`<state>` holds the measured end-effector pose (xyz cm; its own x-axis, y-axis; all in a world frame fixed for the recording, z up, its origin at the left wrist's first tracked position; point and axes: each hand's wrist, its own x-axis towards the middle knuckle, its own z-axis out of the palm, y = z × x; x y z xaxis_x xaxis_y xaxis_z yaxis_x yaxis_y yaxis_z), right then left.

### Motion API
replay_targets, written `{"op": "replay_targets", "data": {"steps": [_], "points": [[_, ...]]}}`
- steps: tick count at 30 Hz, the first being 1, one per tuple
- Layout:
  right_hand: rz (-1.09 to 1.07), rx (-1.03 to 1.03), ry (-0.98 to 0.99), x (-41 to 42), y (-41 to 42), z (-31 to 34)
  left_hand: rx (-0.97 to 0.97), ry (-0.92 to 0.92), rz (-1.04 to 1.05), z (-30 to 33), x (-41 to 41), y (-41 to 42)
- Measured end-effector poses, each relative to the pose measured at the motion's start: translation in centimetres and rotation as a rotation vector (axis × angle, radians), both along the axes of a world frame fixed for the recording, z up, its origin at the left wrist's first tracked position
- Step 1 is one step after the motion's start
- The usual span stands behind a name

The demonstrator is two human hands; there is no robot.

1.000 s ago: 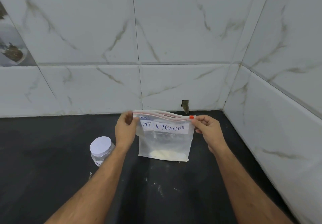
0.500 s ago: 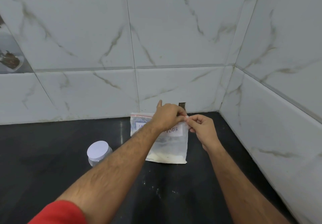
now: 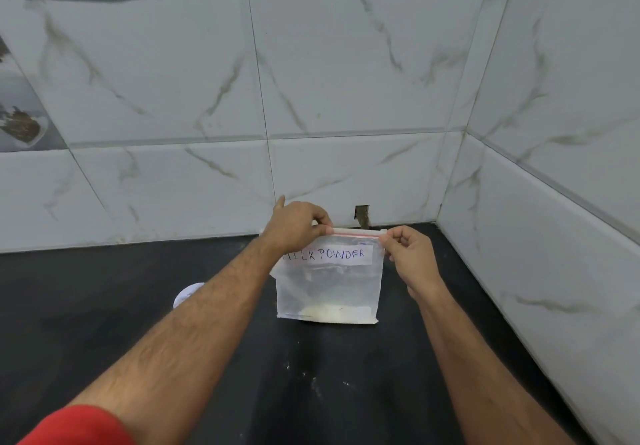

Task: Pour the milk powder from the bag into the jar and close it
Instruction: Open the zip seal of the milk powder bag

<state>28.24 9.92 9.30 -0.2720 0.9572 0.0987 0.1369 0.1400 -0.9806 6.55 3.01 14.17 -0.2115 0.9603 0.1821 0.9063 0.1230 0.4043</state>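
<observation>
Two hands pinch the top strip of the bag (image 3: 329, 285), which stands on the far counter (image 3: 104, 306): left hand (image 3: 298, 225) mid-strip, right hand (image 3: 410, 254) at its right end. Jar (image 3: 187, 294) sits left, lid on. Next, the seal must be pulled open

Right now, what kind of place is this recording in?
Most likely a home kitchen corner. A dark stone-like countertop meets glossy marble-pattern wall tiles; a zip bag hand-labelled MILK POWDER stands on it, pinched at its top by both hands, and a tile at far left pictures food.
</observation>
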Motion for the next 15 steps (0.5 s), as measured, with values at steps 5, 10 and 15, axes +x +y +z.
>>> {"op": "replay_targets", "data": {"steps": [5,10,15], "points": [[-0.017,-0.013,0.006,1.1,0.4,-0.1,-0.02,0.026,0.07,0.2,-3.2,-1.4],[-0.017,-0.01,-0.006,1.9,0.9,-0.1,-0.025,0.063,0.13,0.6,-6.0,-2.9],[0.004,-0.003,0.014,1.7,1.0,0.0,0.016,0.099,0.165,0.5,-7.1,-3.4]]}}
